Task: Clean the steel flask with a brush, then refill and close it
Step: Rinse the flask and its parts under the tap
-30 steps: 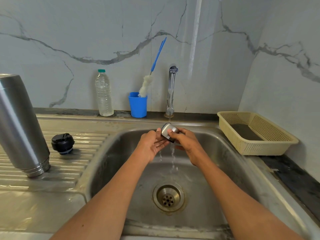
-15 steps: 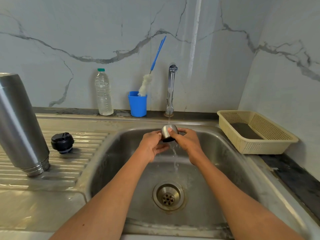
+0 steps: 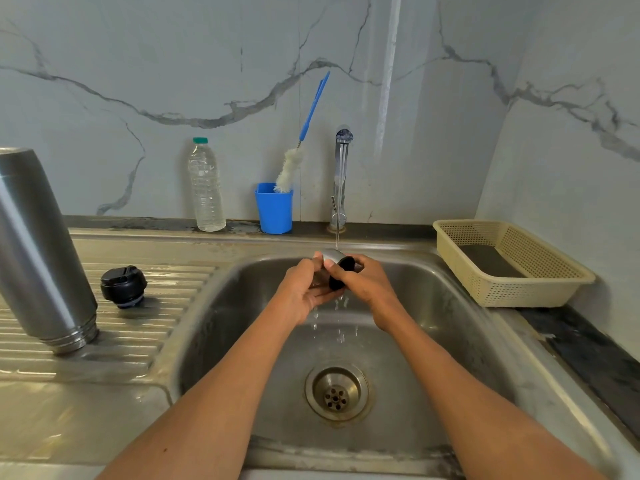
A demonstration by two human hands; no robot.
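I see both my left hand (image 3: 304, 289) and right hand (image 3: 363, 282) gripping the small round steel cup with black lining (image 3: 334, 263) under the tap's thin stream (image 3: 337, 237).

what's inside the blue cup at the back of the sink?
A bottle brush stands in the blue cup, white bristles down, blue handle leaning right against the marble wall. The bristle tip and anything else inside are hidden by the cup's opaque wall.
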